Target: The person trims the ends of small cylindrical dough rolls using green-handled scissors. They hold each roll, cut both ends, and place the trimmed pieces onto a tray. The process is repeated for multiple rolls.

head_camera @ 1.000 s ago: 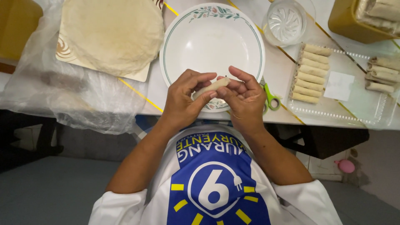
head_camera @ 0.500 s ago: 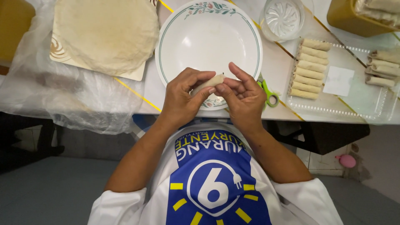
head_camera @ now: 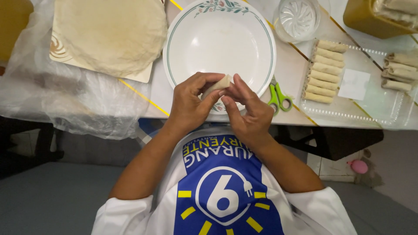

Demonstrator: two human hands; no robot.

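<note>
Pinching a pale roll [head_camera: 216,85], both hands' fingers [head_camera: 204,82] hide its middle.

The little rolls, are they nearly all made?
Done: a row of rolled wraps lies on the clear tray. In hand: the left hand and right hand pinch one roll above the white plate. Left: a stack of flat wrappers.

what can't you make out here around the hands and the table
- Roll, head view: only one end shows; the left hand and right hand cover the rest, so its filling and seam are hidden.
- Plate: near rim hidden behind both hands.
- Scissors: blades hidden under the plate's edge.
- Yellow tub: cut off by the top edge.
- Clear tray: right end cut off by the frame.
</note>
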